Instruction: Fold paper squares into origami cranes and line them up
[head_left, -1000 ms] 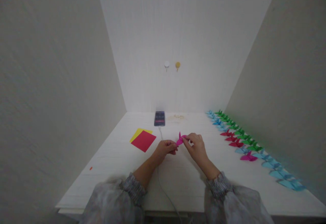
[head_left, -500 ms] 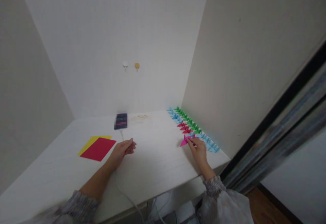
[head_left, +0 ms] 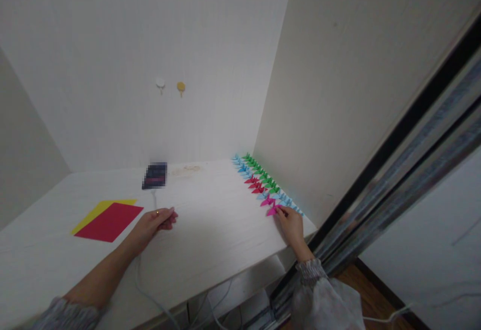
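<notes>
Head camera: right hand [head_left: 292,226] pinches pink folded paper crane [head_left: 271,211]

I see the pink folded paper crane on the white wooden table [head_left: 218,230] at 4 o'clock, at the near end of the row of coloured paper cranes [head_left: 259,182], which runs off toward 11 o'clock. My left hand [head_left: 152,222] rests slack and empty at 8 o'clock, with the red paper square [head_left: 108,222] at its 9 o'clock.

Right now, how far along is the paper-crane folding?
Done: two rows of folded cranes line the right wall. In hand: the right hand pinches a pink crane at the rows' near end; the left hand rests empty. Left: a red sheet and a yellow sheet lie flat, unfolded.
</notes>
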The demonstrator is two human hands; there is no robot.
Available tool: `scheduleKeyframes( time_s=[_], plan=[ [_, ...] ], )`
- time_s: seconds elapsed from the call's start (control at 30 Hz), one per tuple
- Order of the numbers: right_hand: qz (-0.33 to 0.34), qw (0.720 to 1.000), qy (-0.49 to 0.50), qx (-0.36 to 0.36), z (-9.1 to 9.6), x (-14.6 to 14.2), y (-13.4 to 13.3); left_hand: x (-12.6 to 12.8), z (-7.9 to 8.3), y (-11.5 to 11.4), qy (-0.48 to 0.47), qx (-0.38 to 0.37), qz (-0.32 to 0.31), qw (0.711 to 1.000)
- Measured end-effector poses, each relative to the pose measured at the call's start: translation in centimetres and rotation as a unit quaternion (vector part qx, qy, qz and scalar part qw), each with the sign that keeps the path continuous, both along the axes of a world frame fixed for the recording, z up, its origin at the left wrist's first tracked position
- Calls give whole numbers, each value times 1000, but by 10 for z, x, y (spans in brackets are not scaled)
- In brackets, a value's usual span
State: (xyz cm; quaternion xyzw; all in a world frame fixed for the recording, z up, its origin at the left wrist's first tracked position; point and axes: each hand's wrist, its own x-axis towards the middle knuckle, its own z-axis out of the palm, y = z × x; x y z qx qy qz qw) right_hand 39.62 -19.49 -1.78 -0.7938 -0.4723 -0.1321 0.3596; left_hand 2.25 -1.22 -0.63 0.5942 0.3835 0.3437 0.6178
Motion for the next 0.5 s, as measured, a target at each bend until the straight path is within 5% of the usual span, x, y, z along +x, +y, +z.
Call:
scheduleKeyframes(
  time_s=[0.5],
  plan=[
    [-42, 998, -22, -38, 4, -3, 7, 3, 1, -2, 43, 21, -5, 999]
  ],
)
